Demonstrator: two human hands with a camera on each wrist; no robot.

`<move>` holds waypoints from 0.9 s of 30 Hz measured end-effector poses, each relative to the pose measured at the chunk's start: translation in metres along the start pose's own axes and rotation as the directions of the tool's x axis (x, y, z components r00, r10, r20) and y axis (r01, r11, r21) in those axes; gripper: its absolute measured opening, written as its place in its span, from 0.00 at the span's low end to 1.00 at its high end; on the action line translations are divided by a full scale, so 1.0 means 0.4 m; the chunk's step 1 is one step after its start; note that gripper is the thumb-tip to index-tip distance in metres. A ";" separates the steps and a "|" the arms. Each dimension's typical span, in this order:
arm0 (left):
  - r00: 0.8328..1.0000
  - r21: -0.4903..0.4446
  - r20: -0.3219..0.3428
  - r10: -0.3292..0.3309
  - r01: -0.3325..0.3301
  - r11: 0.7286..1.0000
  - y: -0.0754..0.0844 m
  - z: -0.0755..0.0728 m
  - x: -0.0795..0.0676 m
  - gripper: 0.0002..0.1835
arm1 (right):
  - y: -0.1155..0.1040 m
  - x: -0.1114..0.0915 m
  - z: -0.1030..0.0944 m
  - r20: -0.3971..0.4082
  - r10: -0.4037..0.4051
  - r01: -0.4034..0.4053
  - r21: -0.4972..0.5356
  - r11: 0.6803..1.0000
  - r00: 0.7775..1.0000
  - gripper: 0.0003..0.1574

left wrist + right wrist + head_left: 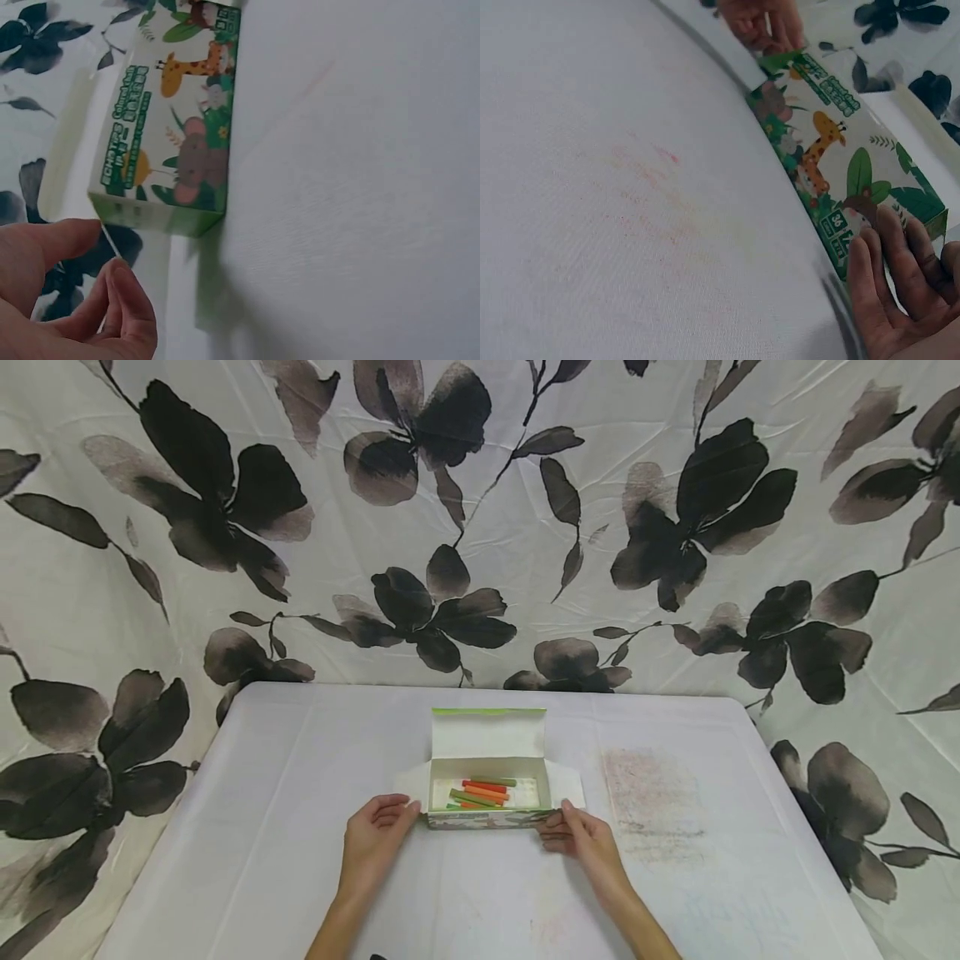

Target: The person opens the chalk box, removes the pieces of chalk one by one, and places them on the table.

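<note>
An open chalk box (487,820) stands on the table, its lid (487,735) raised at the back and its side flaps spread outward. Inside lie several chalk sticks (486,791) in red, orange and green. My left hand (378,835) pinches the left flap between thumb and fingers; the left wrist view shows the flap's thin edge there. At the box's front right corner is my right hand (588,843). Its fingers (900,255) lie across the printed front, which carries animals and leaves, with the thumb by the right flap (566,783).
A white cloth covers the table (300,752). Reddish-brown chalk smudges (652,806) mark it right of the box, with fainter bluish marks nearer the front right. Behind the table hangs a floral curtain (555,568). A small dark object (378,957) shows at the bottom edge.
</note>
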State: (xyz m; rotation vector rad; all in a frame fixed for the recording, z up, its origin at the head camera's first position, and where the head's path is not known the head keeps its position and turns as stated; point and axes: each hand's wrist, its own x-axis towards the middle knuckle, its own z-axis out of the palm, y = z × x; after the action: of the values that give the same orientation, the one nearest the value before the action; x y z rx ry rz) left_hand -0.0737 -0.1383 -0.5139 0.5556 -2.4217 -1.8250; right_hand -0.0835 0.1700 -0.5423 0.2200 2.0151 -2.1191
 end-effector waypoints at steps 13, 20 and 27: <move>0.984 0.108 -0.026 0.175 -0.171 0.979 0.073 0.005 0.030 0.13 | -0.037 -0.027 -0.020 0.111 -0.196 0.212 -0.163 0.964 0.974 0.23; 0.992 0.092 0.034 0.118 -0.121 0.988 0.077 0.022 0.058 0.17 | -0.071 -0.034 -0.020 0.248 -0.292 0.340 -0.178 0.924 0.924 0.16; 0.997 0.064 0.068 0.043 -0.048 0.997 0.076 0.038 0.079 0.24 | -0.118 -0.020 -0.010 0.335 -0.388 0.467 -0.199 0.862 0.859 0.11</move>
State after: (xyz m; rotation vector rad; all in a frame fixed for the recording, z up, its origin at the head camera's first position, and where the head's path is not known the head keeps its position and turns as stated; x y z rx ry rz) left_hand -0.1144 -0.1273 -0.4952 0.4467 -2.5229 -1.7808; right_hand -0.0878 0.1763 -0.4949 -0.6072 2.2976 -1.9085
